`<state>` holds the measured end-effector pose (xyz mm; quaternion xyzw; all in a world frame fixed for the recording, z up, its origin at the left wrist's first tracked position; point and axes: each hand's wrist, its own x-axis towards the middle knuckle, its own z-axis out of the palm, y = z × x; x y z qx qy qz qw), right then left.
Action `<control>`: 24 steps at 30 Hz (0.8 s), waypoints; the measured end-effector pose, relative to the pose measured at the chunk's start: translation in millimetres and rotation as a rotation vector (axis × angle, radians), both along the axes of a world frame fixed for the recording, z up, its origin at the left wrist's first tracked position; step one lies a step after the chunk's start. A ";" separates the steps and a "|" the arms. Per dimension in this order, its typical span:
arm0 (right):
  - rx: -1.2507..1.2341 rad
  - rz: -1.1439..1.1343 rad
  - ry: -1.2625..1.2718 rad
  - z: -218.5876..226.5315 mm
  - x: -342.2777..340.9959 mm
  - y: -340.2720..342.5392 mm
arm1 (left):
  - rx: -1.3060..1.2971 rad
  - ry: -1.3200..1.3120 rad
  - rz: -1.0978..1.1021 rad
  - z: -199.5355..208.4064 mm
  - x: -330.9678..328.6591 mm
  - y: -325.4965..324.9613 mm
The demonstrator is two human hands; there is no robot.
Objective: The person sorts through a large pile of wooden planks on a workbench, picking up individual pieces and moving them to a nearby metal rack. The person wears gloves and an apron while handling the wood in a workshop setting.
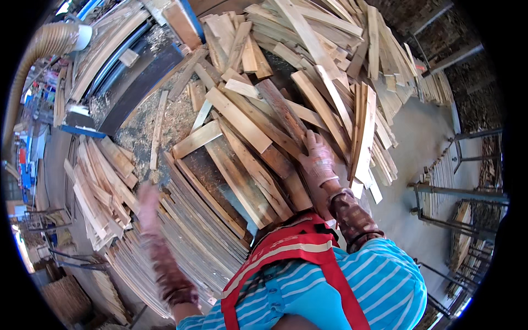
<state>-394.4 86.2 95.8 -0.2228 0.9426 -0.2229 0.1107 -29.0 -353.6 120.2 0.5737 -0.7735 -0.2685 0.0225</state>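
Note:
My right hand (318, 159), in a pinkish work glove, is closed on the near end of a dark, rough-faced wooden board (280, 109). That board slants away to the left across the heap of loose boards. My left hand (147, 206), gloved too, is smeared by motion beside a stack of long grey-brown strips (181, 236), so its fingers cannot be read. Between my hands several pale boards (239, 181) lie at angles on a dark metal surface. A short pale piece (196, 139) lies across the far end of these.
Sawdust (137, 132) covers the table toward the blue-framed machine (140, 88) at far left. A ribbed hose (47, 41) hangs beyond it. A tall pile of boards (308, 38) spreads at the back. Left stands another board stack (99, 187); metal racks (462, 192) stand right.

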 end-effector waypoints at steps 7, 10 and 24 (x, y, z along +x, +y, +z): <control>-0.220 -0.203 0.095 0.9 19.3 18.3 | 0.450 0.264 -0.174 -114.0 -112.8 159.6; -0.091 -0.178 0.403 -0.5 23.3 25.5 | 0.507 0.468 0.121 -138.8 -125.7 186.6; 0.037 0.895 0.226 -31.7 36.2 -293.5 | 0.808 0.511 0.255 -163.3 -137.9 210.1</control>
